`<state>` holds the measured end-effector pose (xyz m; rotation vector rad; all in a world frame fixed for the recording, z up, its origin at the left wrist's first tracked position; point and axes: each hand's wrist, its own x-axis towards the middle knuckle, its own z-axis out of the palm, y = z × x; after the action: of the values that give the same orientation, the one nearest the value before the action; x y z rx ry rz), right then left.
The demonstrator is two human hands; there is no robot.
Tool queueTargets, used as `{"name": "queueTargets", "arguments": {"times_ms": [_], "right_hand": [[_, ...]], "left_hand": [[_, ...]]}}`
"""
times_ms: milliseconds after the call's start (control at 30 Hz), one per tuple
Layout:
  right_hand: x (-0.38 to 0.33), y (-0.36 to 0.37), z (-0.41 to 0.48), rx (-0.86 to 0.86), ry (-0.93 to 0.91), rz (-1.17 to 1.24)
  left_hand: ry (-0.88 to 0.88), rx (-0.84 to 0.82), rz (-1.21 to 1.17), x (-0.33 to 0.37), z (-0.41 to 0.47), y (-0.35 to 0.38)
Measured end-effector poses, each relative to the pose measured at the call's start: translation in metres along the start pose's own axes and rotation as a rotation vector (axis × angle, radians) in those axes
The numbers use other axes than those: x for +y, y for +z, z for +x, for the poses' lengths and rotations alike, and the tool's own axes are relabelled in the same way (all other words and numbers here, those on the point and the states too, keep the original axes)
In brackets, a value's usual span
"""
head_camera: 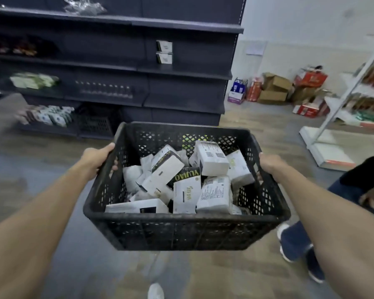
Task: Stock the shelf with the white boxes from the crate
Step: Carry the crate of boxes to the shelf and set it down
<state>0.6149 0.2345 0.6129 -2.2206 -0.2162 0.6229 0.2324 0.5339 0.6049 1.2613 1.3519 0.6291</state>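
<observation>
Left hand [95, 157] and right hand [270, 164] each grip a side rim of the crate [181, 229], carried near. White boxes [212, 160] fill it — seemingly two boxes [164, 52] on the far shelf [181, 71]; most stocking remains.

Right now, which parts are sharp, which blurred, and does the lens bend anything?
Head view: the crate and its white boxes are fairly sharp; head view, left side: the goods on the dark shelf smear into blur; head view, edges: the wide lens stretches the left forearm and right forearm; light is dim and flat, no strong glare.
</observation>
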Motion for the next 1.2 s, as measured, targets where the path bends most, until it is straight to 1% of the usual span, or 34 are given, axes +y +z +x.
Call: {"name": "queueTargets", "arguments": {"times_ms": [167, 467, 600, 700, 833, 1033, 1200], "right_hand": [[-0.057, 0.021, 0.084, 0.01, 0.033, 0.008], [-0.137, 0.036, 0.235, 0.109, 0.128, -0.003], [-0.165, 0.044, 0.318, 0.126, 0.152, 0.006], [-0.185, 0.052, 0.383, 0.084, 0.176, 0.018], [-0.214, 0.065, 0.471, 0.067, 0.217, 0.017], [-0.25, 0.095, 0.587, 0.055, 0.269, 0.007], [-0.265, 0.127, 0.678, 0.012, 0.321, -0.025]], "left_hand": [[0.012, -0.067, -0.005, 0.045, 0.1, 0.044], [-0.028, -0.219, 0.025, 0.124, 0.291, 0.147], [-0.036, -0.212, 0.035, 0.147, 0.36, 0.203], [-0.04, -0.202, 0.03, 0.159, 0.405, 0.246], [-0.095, -0.176, 0.017, 0.17, 0.464, 0.298], [-0.149, -0.14, 0.034, 0.184, 0.544, 0.355], [-0.198, -0.175, 0.046, 0.18, 0.635, 0.397]]}}
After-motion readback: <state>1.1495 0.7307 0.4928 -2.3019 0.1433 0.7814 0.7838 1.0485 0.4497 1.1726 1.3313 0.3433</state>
